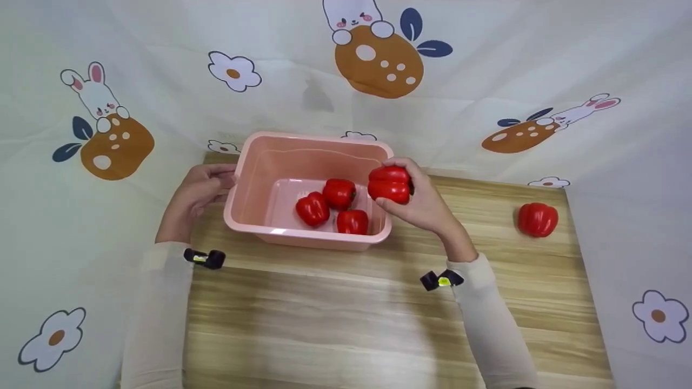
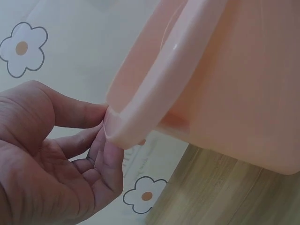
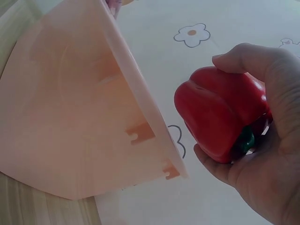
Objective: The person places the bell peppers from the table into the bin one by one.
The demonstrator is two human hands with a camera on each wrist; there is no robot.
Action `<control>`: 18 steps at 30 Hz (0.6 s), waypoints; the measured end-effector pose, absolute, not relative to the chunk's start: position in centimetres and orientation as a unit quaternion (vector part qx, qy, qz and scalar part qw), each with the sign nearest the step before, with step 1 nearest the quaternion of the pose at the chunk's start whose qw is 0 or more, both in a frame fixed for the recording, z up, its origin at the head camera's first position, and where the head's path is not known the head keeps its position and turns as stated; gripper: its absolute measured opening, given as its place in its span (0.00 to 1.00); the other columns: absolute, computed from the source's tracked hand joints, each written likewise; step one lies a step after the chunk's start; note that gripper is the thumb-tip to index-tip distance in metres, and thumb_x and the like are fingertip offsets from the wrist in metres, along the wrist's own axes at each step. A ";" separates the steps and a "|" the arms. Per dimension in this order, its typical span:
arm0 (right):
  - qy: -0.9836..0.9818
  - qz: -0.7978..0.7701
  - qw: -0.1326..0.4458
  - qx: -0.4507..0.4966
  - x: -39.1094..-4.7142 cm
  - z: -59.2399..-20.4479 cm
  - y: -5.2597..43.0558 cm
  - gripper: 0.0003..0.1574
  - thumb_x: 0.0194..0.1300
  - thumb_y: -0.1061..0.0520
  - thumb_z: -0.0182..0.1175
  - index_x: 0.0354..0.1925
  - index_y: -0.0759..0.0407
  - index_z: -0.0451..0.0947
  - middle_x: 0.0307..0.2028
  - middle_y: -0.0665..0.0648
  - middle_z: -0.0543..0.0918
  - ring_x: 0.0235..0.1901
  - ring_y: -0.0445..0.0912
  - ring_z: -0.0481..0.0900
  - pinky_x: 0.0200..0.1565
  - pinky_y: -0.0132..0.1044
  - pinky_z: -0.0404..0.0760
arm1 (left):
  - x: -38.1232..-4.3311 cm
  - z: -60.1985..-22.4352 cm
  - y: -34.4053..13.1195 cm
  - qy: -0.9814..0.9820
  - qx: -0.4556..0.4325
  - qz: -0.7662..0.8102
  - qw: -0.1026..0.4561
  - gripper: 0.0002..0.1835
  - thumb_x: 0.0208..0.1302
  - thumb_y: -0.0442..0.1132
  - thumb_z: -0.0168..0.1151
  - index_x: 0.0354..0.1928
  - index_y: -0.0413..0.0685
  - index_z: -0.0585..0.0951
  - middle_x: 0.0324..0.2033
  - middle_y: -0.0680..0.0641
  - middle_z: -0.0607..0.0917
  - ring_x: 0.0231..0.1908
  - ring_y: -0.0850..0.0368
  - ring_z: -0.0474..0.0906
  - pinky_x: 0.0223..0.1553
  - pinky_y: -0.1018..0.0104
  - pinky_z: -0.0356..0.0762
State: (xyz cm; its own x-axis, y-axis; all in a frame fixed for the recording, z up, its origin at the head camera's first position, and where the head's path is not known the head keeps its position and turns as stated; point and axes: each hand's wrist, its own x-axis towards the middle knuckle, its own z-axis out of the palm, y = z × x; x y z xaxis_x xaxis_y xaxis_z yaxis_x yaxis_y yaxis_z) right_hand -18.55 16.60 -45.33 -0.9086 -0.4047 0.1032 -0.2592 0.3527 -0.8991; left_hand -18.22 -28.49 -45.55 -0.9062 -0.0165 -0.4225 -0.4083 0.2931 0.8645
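Note:
A pink plastic basin (image 1: 308, 232) stands on the wooden table with three red bell peppers inside, one of them a bell pepper (image 1: 312, 209) to the left of the others. My left hand (image 1: 201, 189) pinches the basin's left rim between thumb and fingers, as the left wrist view shows close up. In my right hand (image 1: 419, 202) is another red bell pepper (image 3: 220, 110), gripped by thumb and fingers with its green stem toward the palm. In the head view this pepper overlaps the basin's right rim.
One more red bell pepper (image 1: 538, 219) lies on the table (image 1: 324, 313) at the right. Pale cloth (image 1: 281, 108) printed with rabbits and flowers rises behind the table and at both sides. Each wrist wears a small black camera.

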 end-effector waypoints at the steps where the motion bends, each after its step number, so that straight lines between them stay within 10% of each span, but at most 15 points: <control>1: 0.819 -0.532 0.067 -0.205 -18.6 -45.3 16.5 0.44 0.59 0.51 0.77 0.70 0.47 0.69 0.64 0.52 0.78 0.63 0.52 0.76 0.59 0.55 0.87 | -18.3 -45.5 -28.4 0.786 -0.134 0.578 0.170 0.29 0.76 0.36 0.56 0.77 0.36 0.69 0.50 0.49 0.81 0.41 0.65 0.86 0.45 0.71 0.90; 18: 0.856 -0.459 0.035 -0.237 -19.4 -45.4 14.9 0.43 0.60 0.50 0.77 0.70 0.44 0.71 0.64 0.52 0.78 0.64 0.51 0.76 0.60 0.56 0.87 | -18.7 -44.5 -28.1 0.816 -0.137 0.528 0.191 0.31 0.73 0.35 0.58 0.76 0.37 0.70 0.63 0.36 0.78 0.47 0.57 0.86 0.48 0.66 0.91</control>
